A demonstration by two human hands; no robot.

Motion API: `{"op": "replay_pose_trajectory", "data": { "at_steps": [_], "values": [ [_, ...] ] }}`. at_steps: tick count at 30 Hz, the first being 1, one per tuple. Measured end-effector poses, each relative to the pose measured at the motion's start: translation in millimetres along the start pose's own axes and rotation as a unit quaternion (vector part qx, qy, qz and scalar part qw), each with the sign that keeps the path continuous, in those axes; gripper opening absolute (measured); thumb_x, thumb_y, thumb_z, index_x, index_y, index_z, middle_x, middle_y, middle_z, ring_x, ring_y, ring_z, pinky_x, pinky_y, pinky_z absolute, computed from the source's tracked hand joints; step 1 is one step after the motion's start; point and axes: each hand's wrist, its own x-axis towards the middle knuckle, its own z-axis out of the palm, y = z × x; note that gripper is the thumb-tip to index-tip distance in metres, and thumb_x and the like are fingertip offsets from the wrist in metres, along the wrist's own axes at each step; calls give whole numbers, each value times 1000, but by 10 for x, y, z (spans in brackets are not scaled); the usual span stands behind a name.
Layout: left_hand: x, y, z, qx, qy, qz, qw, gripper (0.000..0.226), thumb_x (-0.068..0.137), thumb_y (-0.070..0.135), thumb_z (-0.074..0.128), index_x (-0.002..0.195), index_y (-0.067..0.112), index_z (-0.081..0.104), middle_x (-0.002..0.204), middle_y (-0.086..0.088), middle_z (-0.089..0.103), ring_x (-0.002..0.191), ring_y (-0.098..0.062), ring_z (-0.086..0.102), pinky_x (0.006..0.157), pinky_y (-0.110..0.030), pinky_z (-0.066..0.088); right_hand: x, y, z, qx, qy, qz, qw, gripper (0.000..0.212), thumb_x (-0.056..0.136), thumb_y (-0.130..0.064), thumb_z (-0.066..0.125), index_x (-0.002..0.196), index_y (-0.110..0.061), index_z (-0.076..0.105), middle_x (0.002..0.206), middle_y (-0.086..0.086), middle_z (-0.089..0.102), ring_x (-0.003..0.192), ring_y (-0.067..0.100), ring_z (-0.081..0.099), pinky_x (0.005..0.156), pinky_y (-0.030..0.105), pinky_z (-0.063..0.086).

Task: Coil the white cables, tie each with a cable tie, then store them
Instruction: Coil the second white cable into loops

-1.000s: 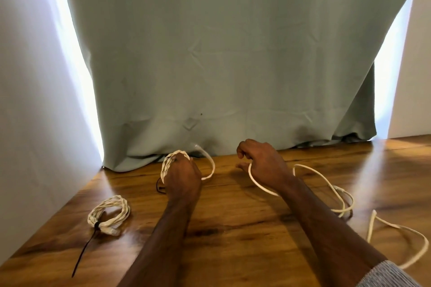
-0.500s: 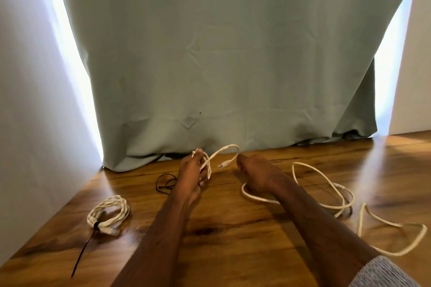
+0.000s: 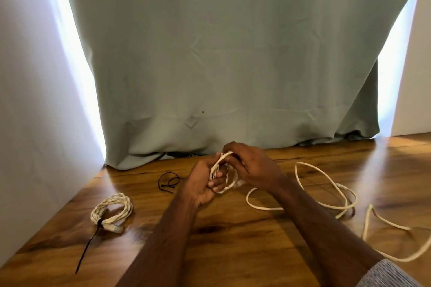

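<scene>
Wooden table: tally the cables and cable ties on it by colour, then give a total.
White cables: 2, the coiled, tied white cable at left and the long white cable being wound in both hands.
Black cable ties: 2, the black tie cinched on the finished coil and the loose curled black tie.
Total: 4
</scene>
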Motion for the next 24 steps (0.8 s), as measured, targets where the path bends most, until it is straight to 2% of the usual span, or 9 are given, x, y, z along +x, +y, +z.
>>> {"op": "replay_pose_trajectory", "data": {
  "at_steps": [3,6,9,12,16,18,20,22,24],
  "values": [
    [-33,21,-10,12,-48,-41,998,29,101,25,36,84,12,55,48,0,42,25,-5,28,35,-19,13,41,22,-30,39,-9,-3,999,14,104,-26,48,103,-18,59,87,-2,70,73,12,64,63,36,52],
    [-75,45,37,2,-128,-69,989,30,102,23,32,82,13,52,45,4,39,26,-4,29,35,-19,15,56,102,-91,-5,4,29,1000,15,105,-32,44,96,-23,54,78,-7,63,66,11,58,57,31,44],
    [-81,28,78,-11,-190,-96,977,39,103,42,33,83,12,49,44,6,35,27,-4,26,34,-18,18,31,182,-118,-41,-15,60,997,18,105,-39,43,91,-30,50,73,-11,57,61,9,54,55,27,37],
    [-100,13,109,-4,-193,-103,976,61,99,65,26,78,11,47,44,6,23,29,-5,16,35,-17,14,30,237,-97,-36,-57,94,993,22,104,-42,43,95,-27,58,82,-5,69,67,11,60,58,33,47],
    [-127,13,82,0,-172,-74,982,42,95,50,46,72,16,52,39,9,30,25,-3,24,35,-18,14,26,225,-61,115,-106,155,975,25,104,-31,49,86,-29,66,79,-6,71,72,15,66,69,38,53],
    [-126,4,35,-23,-160,-56,985,37,92,45,52,70,16,52,37,9,32,24,-3,27,35,-17,14,35,170,-83,289,-113,254,916,29,101,-22,52,83,-23,74,68,0,68,56,17,59,55,31,47],
    [-125,-4,12,-69,-141,-25,987,36,93,43,53,68,16,51,36,8,32,24,-5,23,36,-17,13,10,141,-111,477,-111,311,814,25,90,-21,50,85,-16,74,56,3,54,41,12,34,42,22,26],
    [-138,-9,16,-103,-115,9,988,40,97,42,47,66,17,49,36,8,32,24,-5,20,35,-15,14,-19,133,-123,603,-114,295,732,32,88,-27,50,103,-4,67,68,6,59,40,7,24,42,20,17],
    [-152,-11,25,-115,-70,43,990,46,99,46,42,63,17,47,34,7,31,22,-4,24,33,-13,16,-6,68,-106,608,-138,274,732,40,94,-33,60,118,-1,61,84,9,64,43,5,28,41,20,20]
  ]
}}
